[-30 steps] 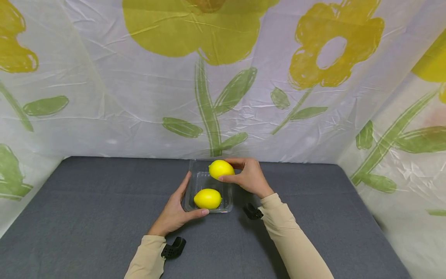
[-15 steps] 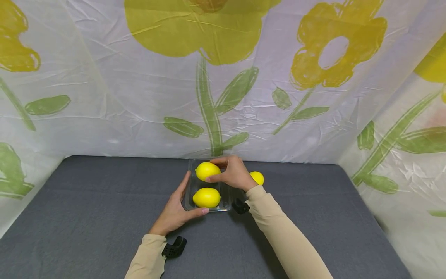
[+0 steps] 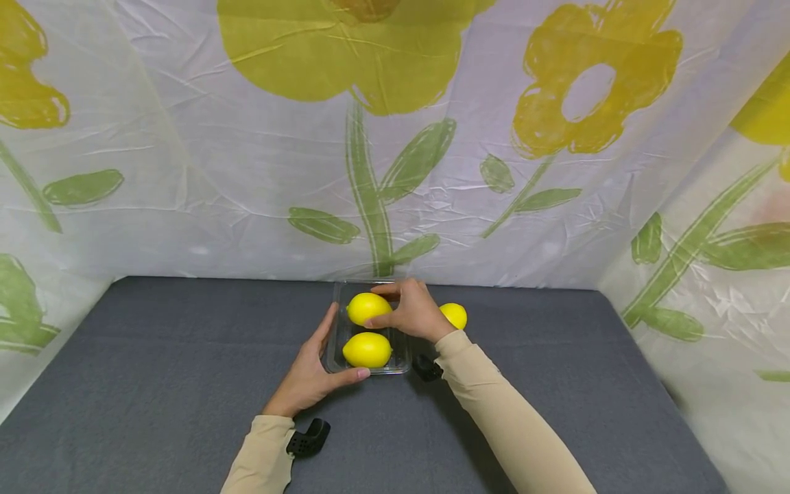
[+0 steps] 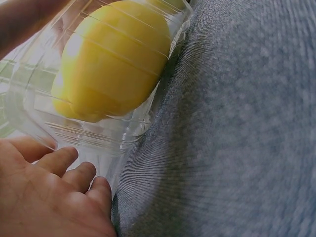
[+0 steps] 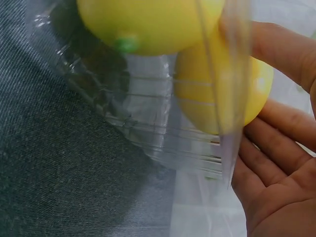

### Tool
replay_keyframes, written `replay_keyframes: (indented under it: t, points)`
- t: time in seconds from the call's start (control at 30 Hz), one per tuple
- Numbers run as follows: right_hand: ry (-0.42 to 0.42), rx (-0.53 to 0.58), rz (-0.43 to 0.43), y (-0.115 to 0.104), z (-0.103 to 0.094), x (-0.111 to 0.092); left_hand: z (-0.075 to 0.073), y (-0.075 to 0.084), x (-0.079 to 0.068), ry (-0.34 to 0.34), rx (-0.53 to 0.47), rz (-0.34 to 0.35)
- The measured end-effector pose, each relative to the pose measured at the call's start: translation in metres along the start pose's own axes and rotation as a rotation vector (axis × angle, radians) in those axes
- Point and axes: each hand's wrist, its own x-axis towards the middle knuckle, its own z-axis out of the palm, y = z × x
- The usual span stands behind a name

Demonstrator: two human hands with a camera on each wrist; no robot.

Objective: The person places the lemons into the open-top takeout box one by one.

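A clear plastic container [image 3: 401, 358] stands on the dark table. My left hand [image 3: 306, 379] holds its near left corner, thumb on the front rim and fingers along the left side. Inside, a yellow lemon [image 3: 367, 350] lies across the near half. A second lemon [image 3: 367, 309] is over the far half, pinched between the thumb and fingers of my right hand [image 3: 418, 313]. Through the clear wall in the right wrist view, the pinched lemon [image 5: 197, 98] sits low within the container. The left wrist view shows the near lemon [image 4: 116, 59] behind the ribbed plastic.
A third lemon [image 3: 455, 315] lies on the table [image 3: 543, 384] right of the container, partly covered by my right wrist. Behind the table's far edge hangs a flower-printed white sheet [image 3: 247, 171]. A black wrist device [image 3: 308, 439] is on each forearm.
My right hand has carried the pinched lemon left, then slightly down into the container's far half. The third lemon has come into sight behind the right wrist. My left hand stays in place.
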Motion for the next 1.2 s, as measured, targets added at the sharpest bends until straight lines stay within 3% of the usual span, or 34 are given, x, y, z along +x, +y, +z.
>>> replay_keyframes:
  t: [0.3,0.7,1.2]
  points:
    - [0.016,-0.062,-0.041,0.002,0.005,-0.001,0.000,0.000,0.000,-0.004,0.003,-0.006]
    - [-0.030,-0.112,-0.054,0.000,0.013,0.005,0.000,-0.001,0.000,-0.004,-0.002,-0.008]
    - [-0.049,-0.168,-0.032,-0.004,0.012,0.008,0.000,-0.002,0.000,-0.002,-0.007,0.003]
